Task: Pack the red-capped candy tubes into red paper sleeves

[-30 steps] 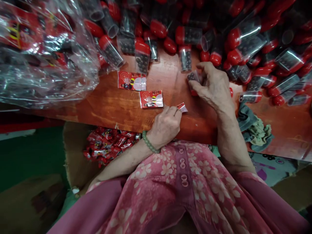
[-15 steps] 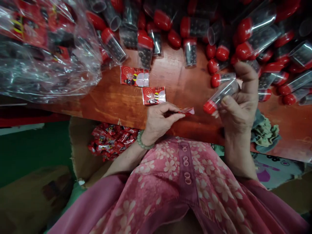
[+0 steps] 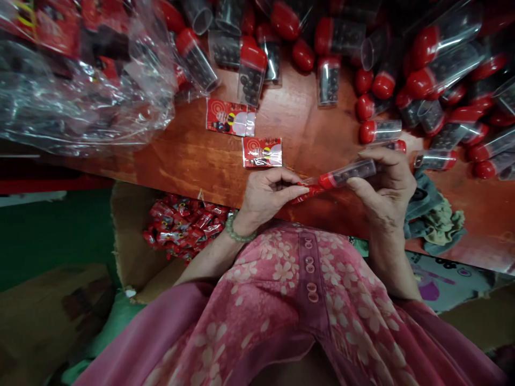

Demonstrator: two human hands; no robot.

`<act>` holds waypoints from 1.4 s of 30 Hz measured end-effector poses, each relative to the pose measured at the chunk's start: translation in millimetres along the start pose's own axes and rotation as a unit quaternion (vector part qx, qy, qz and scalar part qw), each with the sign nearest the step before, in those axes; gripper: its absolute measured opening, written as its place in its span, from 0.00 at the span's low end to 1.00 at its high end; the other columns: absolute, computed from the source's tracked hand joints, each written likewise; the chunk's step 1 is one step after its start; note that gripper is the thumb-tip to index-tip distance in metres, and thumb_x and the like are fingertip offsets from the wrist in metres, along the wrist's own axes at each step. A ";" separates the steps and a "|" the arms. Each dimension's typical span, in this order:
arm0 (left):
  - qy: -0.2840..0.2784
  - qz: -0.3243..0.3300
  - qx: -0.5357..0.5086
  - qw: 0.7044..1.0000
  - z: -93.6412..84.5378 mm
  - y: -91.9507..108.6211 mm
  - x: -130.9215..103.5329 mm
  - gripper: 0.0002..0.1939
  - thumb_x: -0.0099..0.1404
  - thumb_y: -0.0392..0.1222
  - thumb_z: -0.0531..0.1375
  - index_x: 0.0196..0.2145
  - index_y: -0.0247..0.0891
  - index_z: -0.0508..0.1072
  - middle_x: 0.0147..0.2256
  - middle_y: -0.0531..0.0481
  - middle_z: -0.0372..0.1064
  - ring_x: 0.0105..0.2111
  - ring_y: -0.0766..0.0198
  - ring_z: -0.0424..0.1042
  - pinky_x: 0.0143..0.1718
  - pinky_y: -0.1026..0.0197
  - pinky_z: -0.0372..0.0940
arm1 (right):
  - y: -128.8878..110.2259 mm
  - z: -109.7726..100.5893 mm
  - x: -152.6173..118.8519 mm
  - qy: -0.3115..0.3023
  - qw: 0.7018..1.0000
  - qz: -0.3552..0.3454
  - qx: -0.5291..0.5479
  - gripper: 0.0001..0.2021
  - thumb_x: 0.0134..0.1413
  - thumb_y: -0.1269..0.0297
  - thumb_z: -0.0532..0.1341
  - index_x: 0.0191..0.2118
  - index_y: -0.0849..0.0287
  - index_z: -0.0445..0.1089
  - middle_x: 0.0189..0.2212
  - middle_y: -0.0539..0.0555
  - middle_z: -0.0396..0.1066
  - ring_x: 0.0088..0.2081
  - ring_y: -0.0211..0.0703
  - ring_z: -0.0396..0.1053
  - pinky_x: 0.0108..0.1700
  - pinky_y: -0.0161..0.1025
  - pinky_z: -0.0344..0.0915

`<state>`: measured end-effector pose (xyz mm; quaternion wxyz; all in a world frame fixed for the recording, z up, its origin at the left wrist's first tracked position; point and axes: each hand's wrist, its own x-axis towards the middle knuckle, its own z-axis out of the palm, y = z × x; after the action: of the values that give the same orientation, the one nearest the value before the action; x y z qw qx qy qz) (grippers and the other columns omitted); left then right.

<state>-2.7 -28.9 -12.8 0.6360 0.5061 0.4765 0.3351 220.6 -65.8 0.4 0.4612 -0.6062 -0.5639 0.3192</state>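
Note:
Between thumb and fingers, my left hand [image 3: 271, 195] pinches a small red printed wrapper sleeve [image 3: 304, 194] over the table's near edge. My right hand [image 3: 384, 185] grips the far end of a clear tube [image 3: 350, 172] with a red cap and dark balls inside. The tube lies almost level, its red cap pointing left and meeting the mouth of the sleeve; whether the cap is inside it I cannot tell. Two flat red wrappers, one nearer [image 3: 262, 153] and one farther [image 3: 230, 117], lie beyond my left hand.
Many red-capped tubes [image 3: 329, 80] crowd the back and right of the wooden table [image 3: 193, 166]. A clear plastic bag [image 3: 100, 107] of red wrappers is at left. Below the edge stands a cardboard box [image 3: 131, 236] holding wrapped pieces [image 3: 185, 225]. A green scrunched cloth [image 3: 438, 220] lies at right.
My right hand has brought the tube left and down, turning it closer to level, so its red cap now meets the sleeve. My left hand keeps its pinch. The view has shifted slightly.

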 end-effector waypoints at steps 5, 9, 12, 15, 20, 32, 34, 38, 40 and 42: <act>-0.028 0.044 0.044 0.998 -2.7 -1.9 0.5 0.11 0.58 0.46 0.72 0.27 0.35 0.80 0.28 0.49 0.78 0.27 0.67 0.73 0.31 0.65 0.66 | -9.9 -6.7 3.9 -0.087 0.996 -0.012 -0.024 0.17 0.56 0.60 0.72 0.51 0.44 0.77 0.39 0.49 0.79 0.37 0.45 0.77 0.43 0.45 0.75; -0.050 0.034 0.058 0.996 -2.7 -1.1 -0.3 0.11 0.60 0.47 0.71 0.29 0.35 0.81 0.28 0.48 0.79 0.27 0.67 0.72 0.31 0.65 0.66 | -10.8 -4.3 6.9 -0.121 0.993 0.005 -0.015 0.18 0.56 0.60 0.72 0.52 0.47 0.78 0.38 0.48 0.79 0.36 0.42 0.77 0.43 0.43 0.75; -0.102 -0.031 0.016 0.994 -3.5 0.7 -1.3 0.14 0.60 0.49 0.71 0.35 0.35 0.83 0.31 0.47 0.80 0.28 0.67 0.74 0.32 0.65 0.68 | -8.0 -0.5 7.2 -0.110 0.993 0.032 -0.002 0.17 0.56 0.58 0.72 0.52 0.46 0.78 0.38 0.48 0.79 0.37 0.43 0.77 0.43 0.43 0.75; -0.161 -0.079 -0.020 0.984 -5.3 4.6 -0.6 0.17 0.60 0.52 0.71 0.39 0.35 0.83 0.32 0.47 0.81 0.27 0.67 0.73 0.31 0.65 0.68 | -9.1 3.7 9.0 -0.134 0.990 0.050 0.005 0.17 0.53 0.61 0.73 0.50 0.47 0.78 0.35 0.47 0.78 0.34 0.41 0.76 0.40 0.41 0.74; -0.189 -0.157 -0.078 0.966 -6.8 13.2 3.5 0.23 0.58 0.60 0.71 0.37 0.35 0.84 0.31 0.47 0.80 0.26 0.68 0.72 0.27 0.65 0.66 | -8.6 13.6 12.5 -0.132 0.981 0.132 0.062 0.16 0.49 0.63 0.74 0.46 0.51 0.77 0.32 0.45 0.76 0.31 0.37 0.74 0.34 0.35 0.73; -0.170 -0.187 -0.126 0.959 1.6 5.5 2.1 0.22 0.57 0.58 0.72 0.32 0.33 0.80 0.26 0.52 0.74 0.23 0.72 0.66 0.26 0.67 0.61 | 0.2 21.2 5.3 -0.160 0.958 0.192 0.141 0.16 0.48 0.63 0.74 0.45 0.53 0.76 0.33 0.45 0.77 0.32 0.36 0.75 0.36 0.35 0.76; -0.170 -0.164 -0.101 0.966 1.9 5.5 2.1 0.22 0.60 0.58 0.70 0.34 0.33 0.80 0.28 0.51 0.75 0.25 0.71 0.67 0.29 0.66 0.63 | 2.4 21.9 3.0 -0.137 0.962 0.190 0.138 0.17 0.49 0.63 0.74 0.46 0.52 0.77 0.34 0.46 0.77 0.34 0.36 0.76 0.39 0.36 0.77; -0.182 -0.136 -0.057 0.972 1.3 4.4 2.1 0.20 0.62 0.55 0.68 0.38 0.32 0.80 0.31 0.50 0.76 0.29 0.69 0.69 0.32 0.65 0.64 | 2.6 25.4 -2.2 -0.078 0.974 0.183 0.109 0.17 0.50 0.60 0.73 0.47 0.51 0.78 0.37 0.47 0.77 0.37 0.39 0.78 0.42 0.39 0.78; -0.191 -0.151 -0.058 0.968 1.1 3.2 2.6 0.20 0.59 0.53 0.71 0.38 0.32 0.79 0.30 0.51 0.74 0.27 0.70 0.68 0.30 0.66 0.63 | -1.0 26.5 -2.5 -0.094 0.976 0.174 0.088 0.18 0.48 0.61 0.74 0.47 0.52 0.79 0.36 0.48 0.78 0.37 0.40 0.77 0.42 0.39 0.77; -0.195 -0.166 -0.059 0.965 1.4 2.2 3.4 0.20 0.57 0.53 0.72 0.34 0.32 0.78 0.27 0.53 0.71 0.25 0.71 0.65 0.28 0.66 0.60 | -4.9 27.2 -1.3 -0.113 0.977 0.165 0.075 0.17 0.48 0.63 0.74 0.46 0.53 0.79 0.34 0.48 0.78 0.35 0.39 0.76 0.41 0.39 0.76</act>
<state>-0.1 -25.7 -11.6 0.7921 0.4365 0.4003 0.1474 193.9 -62.0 -5.3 0.3797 -0.6145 -0.4793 0.4986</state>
